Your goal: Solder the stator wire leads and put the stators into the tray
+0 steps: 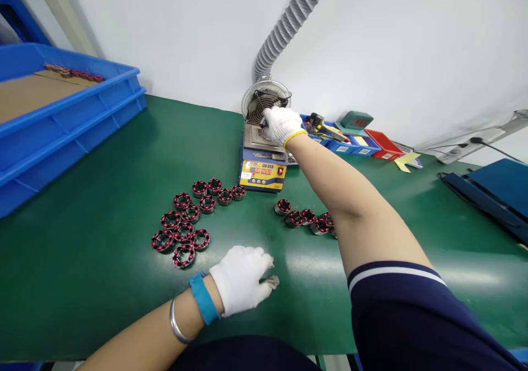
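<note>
Green worktable (124,156) is filling most of the frame. Blue crate (70,123), upper left, is running out of frame. Yellow-fronted heating unit (263,174) is standing at upper centre, its top partly hidden by the right hand (282,123); that hand's grip is not determinable. Left hand (241,279), lower centre, is holding thumb and fingers apart. Wound stator cores (183,255) are lying left and right of centre, the right group partly hidden behind the forearm.

Left of the right grip (282,125), a blue tub (82,112) is sitting; on the other side, a red bin (385,147) is resting.
</note>
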A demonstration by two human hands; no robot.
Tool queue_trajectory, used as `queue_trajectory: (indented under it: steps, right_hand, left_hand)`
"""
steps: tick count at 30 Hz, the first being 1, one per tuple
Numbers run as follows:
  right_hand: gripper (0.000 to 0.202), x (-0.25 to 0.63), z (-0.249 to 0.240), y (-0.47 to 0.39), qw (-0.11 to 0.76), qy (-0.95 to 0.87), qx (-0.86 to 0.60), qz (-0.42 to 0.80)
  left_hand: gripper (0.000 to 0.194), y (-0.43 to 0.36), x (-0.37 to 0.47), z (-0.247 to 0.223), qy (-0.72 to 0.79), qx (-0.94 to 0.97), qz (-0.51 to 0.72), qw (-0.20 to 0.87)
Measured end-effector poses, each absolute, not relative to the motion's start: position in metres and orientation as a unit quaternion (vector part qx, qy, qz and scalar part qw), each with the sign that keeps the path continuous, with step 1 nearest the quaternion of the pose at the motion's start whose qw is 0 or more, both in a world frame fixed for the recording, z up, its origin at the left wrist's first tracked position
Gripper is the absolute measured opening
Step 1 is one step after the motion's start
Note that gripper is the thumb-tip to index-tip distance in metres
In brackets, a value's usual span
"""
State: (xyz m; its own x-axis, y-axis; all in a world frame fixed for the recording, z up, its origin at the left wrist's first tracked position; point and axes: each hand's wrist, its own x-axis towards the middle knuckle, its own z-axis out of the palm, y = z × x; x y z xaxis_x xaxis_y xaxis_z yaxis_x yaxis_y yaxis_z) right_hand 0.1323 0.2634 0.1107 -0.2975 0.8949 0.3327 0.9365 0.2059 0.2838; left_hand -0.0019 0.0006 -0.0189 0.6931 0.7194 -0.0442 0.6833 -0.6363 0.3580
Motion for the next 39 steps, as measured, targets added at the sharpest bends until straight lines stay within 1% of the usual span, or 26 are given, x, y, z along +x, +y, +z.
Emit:
queue_trajectory:
  steps: [2,4,6,8,10,13,15,16,18,20,22,24,26,27,30,32,34,36,37,39]
  right_hand:
    - [0.044,0.133,0.114,0.262,0.055,-0.772,-0.597,-0.211]
    - [0.042,0.135,0.119,0.258,0.080,-0.768,-0.603,-0.199]
    - [0.041,0.138,0.123,0.249,0.124,-0.763,-0.610,-0.177]
    - [0.039,0.140,0.124,0.234,0.181,-0.761,-0.607,-0.140]
    - [0.038,0.139,0.117,0.214,0.237,-0.764,-0.595,-0.078]
    - [0.038,0.131,0.094,0.177,0.280,-0.762,-0.582,0.058]
    - [0.047,0.123,0.072,0.151,0.283,-0.752,-0.574,0.155]
    - [0.052,0.119,0.061,0.139,0.282,-0.746,-0.569,0.202]
    - [0.061,0.111,0.041,0.115,0.278,-0.735,-0.551,0.283]
    - [0.064,0.109,0.029,0.096,0.273,-0.728,-0.525,0.346]
    - [0.062,0.113,0.025,0.084,0.254,-0.719,-0.489,0.424]
    - [0.056,0.120,0.029,0.078,0.219,-0.693,-0.450,0.519]
    - [0.044,0.127,0.035,0.077,0.198,-0.651,-0.440,0.586]
    - [0.036,0.129,0.037,0.077,0.198,-0.630,-0.452,0.600]
    - [0.018,0.130,0.040,0.081,0.206,-0.586,-0.513,0.593]
    - [0.014,0.129,0.041,0.088,0.205,-0.586,-0.543,0.565]
    - [0.025,0.133,0.045,0.104,0.230,-0.604,-0.574,0.503]
    - [0.038,0.144,0.053,0.131,0.290,-0.633,-0.599,0.396]
    - [0.042,0.151,0.059,0.148,0.328,-0.650,-0.600,0.332]
    - [0.045,0.166,0.071,0.186,0.398,-0.669,-0.592,0.210]
  left_hand:
    - [0.027,0.002,-0.001,-0.017,0.390,0.903,0.045,0.173]
    - [0.026,0.004,-0.002,-0.016,0.406,0.897,0.059,0.165]
    - [0.028,0.006,-0.002,-0.017,0.447,0.874,0.105,0.157]
    - [0.033,0.008,-0.004,-0.018,0.503,0.828,0.186,0.164]
    - [0.039,0.011,-0.004,-0.020,0.542,0.762,0.288,0.207]
    - [0.053,0.017,-0.003,-0.024,0.539,0.638,0.431,0.341]
    - [0.061,0.020,-0.001,-0.027,0.521,0.563,0.494,0.409]
    - [0.061,0.022,-0.001,-0.028,0.515,0.539,0.514,0.424]
    - [0.056,0.024,-0.001,-0.030,0.506,0.517,0.543,0.427]
    - [0.052,0.026,-0.004,-0.031,0.495,0.507,0.565,0.423]
    - [0.051,0.029,-0.007,-0.032,0.489,0.497,0.582,0.419]
    - [0.050,0.032,-0.009,-0.034,0.488,0.490,0.592,0.414]
    - [0.049,0.034,-0.009,-0.036,0.477,0.490,0.597,0.420]
    - [0.050,0.035,-0.009,-0.037,0.467,0.494,0.596,0.428]
    - [0.057,0.033,-0.006,-0.039,0.459,0.528,0.563,0.440]
    - [0.064,0.031,-0.007,-0.038,0.504,0.570,0.518,0.390]
    - [0.071,0.030,-0.010,-0.034,0.565,0.637,0.454,0.261]
    - [0.073,0.032,-0.015,-0.030,0.610,0.695,0.367,0.103]
    - [0.071,0.034,-0.018,-0.028,0.624,0.712,0.320,0.042]
    - [0.067,0.037,-0.024,-0.025,0.652,0.719,0.239,-0.023]
